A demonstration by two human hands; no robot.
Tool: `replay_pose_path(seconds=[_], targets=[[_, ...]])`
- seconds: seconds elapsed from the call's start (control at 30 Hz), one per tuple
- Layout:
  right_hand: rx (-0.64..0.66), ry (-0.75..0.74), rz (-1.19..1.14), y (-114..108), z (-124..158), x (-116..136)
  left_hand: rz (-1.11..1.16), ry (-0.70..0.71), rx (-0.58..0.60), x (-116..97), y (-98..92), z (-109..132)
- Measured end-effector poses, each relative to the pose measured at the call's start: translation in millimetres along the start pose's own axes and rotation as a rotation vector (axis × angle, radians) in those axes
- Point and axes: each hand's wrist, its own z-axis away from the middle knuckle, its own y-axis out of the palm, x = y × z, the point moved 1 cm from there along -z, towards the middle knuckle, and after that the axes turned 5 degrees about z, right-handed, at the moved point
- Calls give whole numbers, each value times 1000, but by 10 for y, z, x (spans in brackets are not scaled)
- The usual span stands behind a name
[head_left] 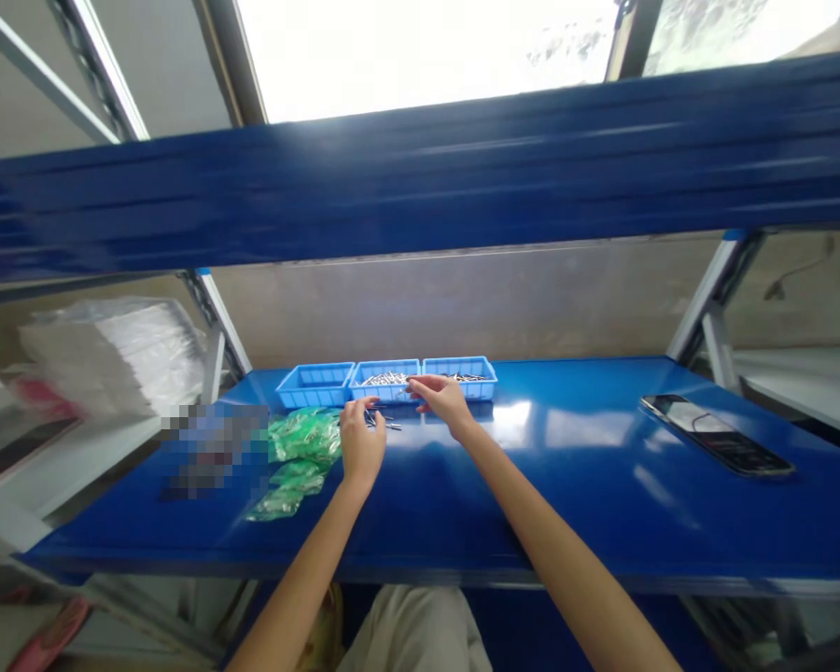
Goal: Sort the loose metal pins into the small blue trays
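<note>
Two hands (362,448) (443,401), three blue bins (373,394)

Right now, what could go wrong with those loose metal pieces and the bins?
The loose metal pieces lie by the left hand on a shiny table; a nudge might roll them away. The green bag sits right beside that hand and could catch some. The right hand is close to both the middle bin and right bin, so a slip could mix contents.
</note>
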Motion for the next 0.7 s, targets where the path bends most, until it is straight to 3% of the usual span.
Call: replay_pose_path(seconds=[0.13, 0.33, 0.43, 0.7], targets=[[44, -77, -44, 67, -69, -42, -25, 30, 38, 17, 7, -8], [16, -174, 666, 88, 25, -164, -71, 75, 92, 77, 9, -50], [84, -196, 921, 105, 83, -211, -68, 77, 136, 127, 19, -80], [122, -192, 1086, 135, 151, -198, -4, 95, 362, 224, 90, -86]])
